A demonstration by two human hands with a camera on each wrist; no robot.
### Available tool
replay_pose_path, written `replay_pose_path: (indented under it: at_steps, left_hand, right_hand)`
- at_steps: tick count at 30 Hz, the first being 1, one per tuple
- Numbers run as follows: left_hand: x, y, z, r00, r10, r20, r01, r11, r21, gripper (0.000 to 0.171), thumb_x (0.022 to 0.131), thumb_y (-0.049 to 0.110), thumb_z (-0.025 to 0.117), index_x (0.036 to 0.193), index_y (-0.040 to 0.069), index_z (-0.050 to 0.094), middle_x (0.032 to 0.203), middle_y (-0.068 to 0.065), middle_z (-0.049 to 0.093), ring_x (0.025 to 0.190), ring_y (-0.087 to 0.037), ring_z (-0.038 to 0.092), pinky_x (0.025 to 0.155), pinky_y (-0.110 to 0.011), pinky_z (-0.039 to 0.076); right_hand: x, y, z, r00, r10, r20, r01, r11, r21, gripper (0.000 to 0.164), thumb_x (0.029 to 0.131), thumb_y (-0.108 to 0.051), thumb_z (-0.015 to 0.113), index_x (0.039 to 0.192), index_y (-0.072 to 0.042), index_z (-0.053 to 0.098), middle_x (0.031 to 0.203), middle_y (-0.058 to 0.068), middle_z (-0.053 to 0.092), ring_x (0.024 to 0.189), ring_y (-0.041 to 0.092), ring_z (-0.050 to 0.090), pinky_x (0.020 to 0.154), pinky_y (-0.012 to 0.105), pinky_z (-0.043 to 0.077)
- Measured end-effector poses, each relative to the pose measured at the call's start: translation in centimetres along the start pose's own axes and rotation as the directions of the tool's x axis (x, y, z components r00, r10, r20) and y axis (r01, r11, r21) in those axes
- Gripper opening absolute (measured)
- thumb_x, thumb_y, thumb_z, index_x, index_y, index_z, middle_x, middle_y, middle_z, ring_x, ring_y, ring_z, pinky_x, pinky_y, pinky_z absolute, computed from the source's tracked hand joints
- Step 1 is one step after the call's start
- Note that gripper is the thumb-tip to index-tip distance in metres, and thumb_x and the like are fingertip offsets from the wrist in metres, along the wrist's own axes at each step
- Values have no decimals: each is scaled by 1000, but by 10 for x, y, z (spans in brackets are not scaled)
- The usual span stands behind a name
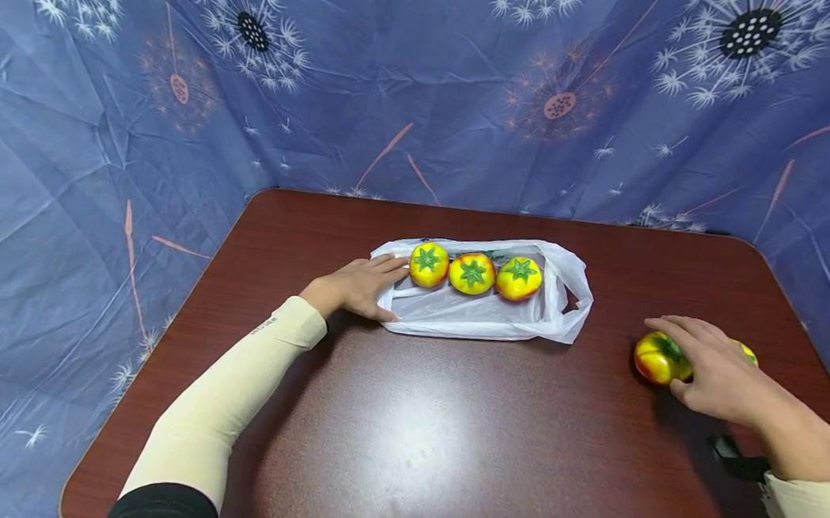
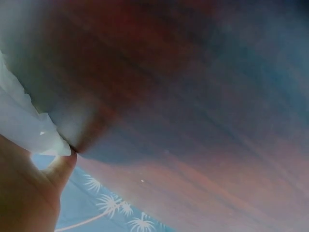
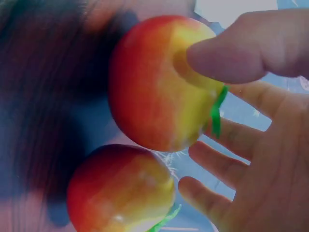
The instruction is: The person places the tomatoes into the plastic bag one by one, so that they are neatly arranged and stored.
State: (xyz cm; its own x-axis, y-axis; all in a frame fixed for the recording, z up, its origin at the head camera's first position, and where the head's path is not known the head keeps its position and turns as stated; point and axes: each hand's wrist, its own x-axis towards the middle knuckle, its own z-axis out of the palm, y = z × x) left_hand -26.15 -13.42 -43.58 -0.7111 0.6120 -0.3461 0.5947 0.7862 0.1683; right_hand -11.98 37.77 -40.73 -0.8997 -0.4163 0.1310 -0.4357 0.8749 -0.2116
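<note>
Fruit sits between the thumb and forefinger of the right hand, its green leaf turned toward the palm. That hand is about as wide as the fruit, its other fingers loosely spread; whether it has a firm hold, I cannot tell. A second fruit lies just beside its little finger. To take the first one well, bring thumb and fingers in evenly from opposite sides, since the smooth round skin would probably roll under a one-sided push.

Well left of that hand, three fruits lie in a row within the spread edges of a white plastic bag. The left hand, fingers spread, rests on the bag's edge; light pressure there should stop the thin plastic sliding on the worktop.
</note>
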Motion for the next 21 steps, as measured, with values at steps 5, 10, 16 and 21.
replay_pose_path:
  at_steps: [5,10,16,21]
  left_hand:
    - [0,0,0,1000,3,-1,-3,1000,-7,97,84,61,64,160,21,19,170,1,8,158,-25,7,123,-55,19]
    - [0,0,-1,1000,0,-1,0,1000,-12,97,84,61,64,160,21,18,170,2,8,158,-24,6,124,-55,19]
    - [-1,1,-1,1000,-2,-1,2,1000,-15,97,84,60,64,160,22,18,170,2,7,158,-25,6,124,-55,18]
    - [-2,0,-2,1000,-6,0,6,1000,-17,97,84,60,64,160,22,18,170,1,8,158,-24,6,124,-55,18]
  right_hand:
    - [-1,-2,4,997,43,60,-39,997,-63,85,57,-1,82,136,-5,49,133,26,50,124,50,39,89,69,33]
    - [1,-2,7,994,72,84,-64,993,-95,85,56,-3,81,135,-8,50,135,24,50,128,52,36,92,72,29]
    - [3,-1,8,998,39,51,-34,993,-109,79,57,-6,83,131,-8,54,132,22,53,126,48,40,88,69,32]
    - [4,-3,9,999,32,32,-28,993,-118,73,59,-8,82,127,-8,56,129,22,54,124,47,41,88,69,32]
